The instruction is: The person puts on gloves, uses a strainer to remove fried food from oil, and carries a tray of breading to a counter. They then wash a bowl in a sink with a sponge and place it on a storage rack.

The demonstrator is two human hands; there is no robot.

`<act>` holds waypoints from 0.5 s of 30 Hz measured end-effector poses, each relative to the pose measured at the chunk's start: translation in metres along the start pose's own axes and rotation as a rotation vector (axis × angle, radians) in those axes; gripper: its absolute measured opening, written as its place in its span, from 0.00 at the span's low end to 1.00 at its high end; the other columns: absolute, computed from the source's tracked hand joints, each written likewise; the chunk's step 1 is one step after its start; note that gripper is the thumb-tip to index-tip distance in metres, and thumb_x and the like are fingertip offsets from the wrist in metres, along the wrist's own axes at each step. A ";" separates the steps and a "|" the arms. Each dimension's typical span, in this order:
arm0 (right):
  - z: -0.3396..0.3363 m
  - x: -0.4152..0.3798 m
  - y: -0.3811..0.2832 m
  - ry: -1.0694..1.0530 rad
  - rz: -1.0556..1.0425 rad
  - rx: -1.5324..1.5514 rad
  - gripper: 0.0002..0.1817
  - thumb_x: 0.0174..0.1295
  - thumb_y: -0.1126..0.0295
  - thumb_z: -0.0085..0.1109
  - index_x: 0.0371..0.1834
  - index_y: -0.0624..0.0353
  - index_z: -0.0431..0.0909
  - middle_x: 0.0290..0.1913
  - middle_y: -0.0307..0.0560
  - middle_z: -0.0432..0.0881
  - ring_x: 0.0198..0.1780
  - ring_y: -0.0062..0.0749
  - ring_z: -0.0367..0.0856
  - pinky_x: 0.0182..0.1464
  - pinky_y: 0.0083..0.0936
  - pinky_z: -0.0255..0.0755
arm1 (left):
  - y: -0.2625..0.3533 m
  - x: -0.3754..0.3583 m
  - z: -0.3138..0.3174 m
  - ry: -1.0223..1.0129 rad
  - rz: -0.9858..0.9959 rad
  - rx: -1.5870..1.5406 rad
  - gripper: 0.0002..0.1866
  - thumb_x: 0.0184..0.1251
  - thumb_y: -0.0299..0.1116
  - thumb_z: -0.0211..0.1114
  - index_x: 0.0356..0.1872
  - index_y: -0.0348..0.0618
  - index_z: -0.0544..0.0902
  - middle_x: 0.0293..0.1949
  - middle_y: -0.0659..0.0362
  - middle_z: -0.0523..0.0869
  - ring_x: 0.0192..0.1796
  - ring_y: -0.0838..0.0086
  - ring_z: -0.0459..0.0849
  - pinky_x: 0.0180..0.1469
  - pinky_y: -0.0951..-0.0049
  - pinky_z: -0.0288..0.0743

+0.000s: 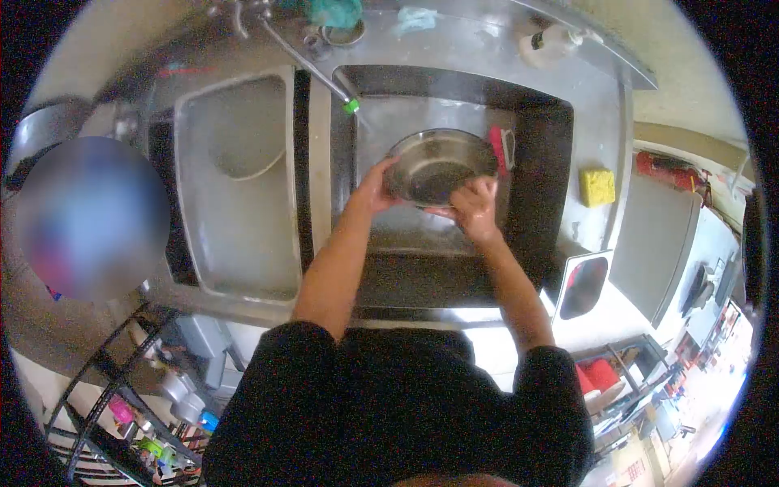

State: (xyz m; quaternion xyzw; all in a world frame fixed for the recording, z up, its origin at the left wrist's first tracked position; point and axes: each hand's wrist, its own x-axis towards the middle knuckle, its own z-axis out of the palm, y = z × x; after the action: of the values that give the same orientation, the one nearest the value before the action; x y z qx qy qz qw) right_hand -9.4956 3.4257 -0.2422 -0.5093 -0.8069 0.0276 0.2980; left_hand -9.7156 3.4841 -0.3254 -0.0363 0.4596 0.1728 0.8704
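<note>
Over the right sink basin (389, 280), a round metal bowl (442, 150) is held tilted with its inside showing. My left hand (376, 186) grips the bowl at its left side, fingers wrapped round the rim and underside. At the lower right rim is my right hand (475, 207), its fingers curled together at the bowl's edge; whether something small is inside them is hidden. A pink-handled brush (498, 150) lies in the basin just right of the bowl. The faucet spout with a green tip (350, 106) points into the basin from the upper left.
A second basin (243, 235) on the left holds cloudy water. On the right counter lies a yellow sponge (597, 187); a whitish bottle (552, 45) stands at the back right. A green cloth (334, 11) sits by the faucet. A dark rack (97, 381) stands lower left.
</note>
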 end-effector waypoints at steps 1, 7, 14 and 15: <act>-0.002 0.004 -0.002 -0.050 0.013 0.085 0.23 0.34 0.48 0.74 0.17 0.52 0.73 0.23 0.37 0.75 0.32 0.36 0.73 0.42 0.38 0.65 | -0.019 0.019 -0.030 -0.009 0.050 -0.119 0.31 0.66 0.55 0.58 0.64 0.52 0.68 0.56 0.54 0.79 0.52 0.58 0.80 0.52 0.47 0.74; 0.090 -0.005 0.013 -0.373 0.996 1.009 0.18 0.66 0.59 0.58 0.51 0.61 0.77 0.47 0.51 0.83 0.50 0.42 0.82 0.53 0.36 0.75 | -0.062 -0.016 -0.013 0.376 0.531 -0.060 0.32 0.67 0.44 0.57 0.69 0.47 0.60 0.65 0.50 0.68 0.65 0.57 0.69 0.61 0.54 0.70; 0.227 0.082 -0.012 -0.159 1.559 1.828 0.19 0.71 0.54 0.50 0.44 0.61 0.78 0.30 0.43 0.76 0.28 0.32 0.73 0.32 0.30 0.73 | -0.072 -0.036 -0.007 0.644 0.370 0.136 0.34 0.71 0.53 0.54 0.72 0.58 0.51 0.68 0.50 0.65 0.67 0.57 0.65 0.59 0.51 0.69; 0.218 0.093 -0.019 -0.227 1.633 1.453 0.18 0.70 0.54 0.51 0.41 0.59 0.79 0.27 0.40 0.73 0.24 0.30 0.70 0.29 0.29 0.70 | -0.075 -0.034 -0.011 0.689 0.331 0.061 0.35 0.70 0.54 0.54 0.73 0.61 0.50 0.68 0.50 0.64 0.66 0.53 0.66 0.59 0.45 0.69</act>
State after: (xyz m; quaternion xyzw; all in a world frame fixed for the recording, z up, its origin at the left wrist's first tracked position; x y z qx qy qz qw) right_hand -9.6498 3.5512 -0.3729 -0.5875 -0.0409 0.7318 0.3429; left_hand -9.7167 3.4028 -0.3112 0.0083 0.7298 0.2747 0.6260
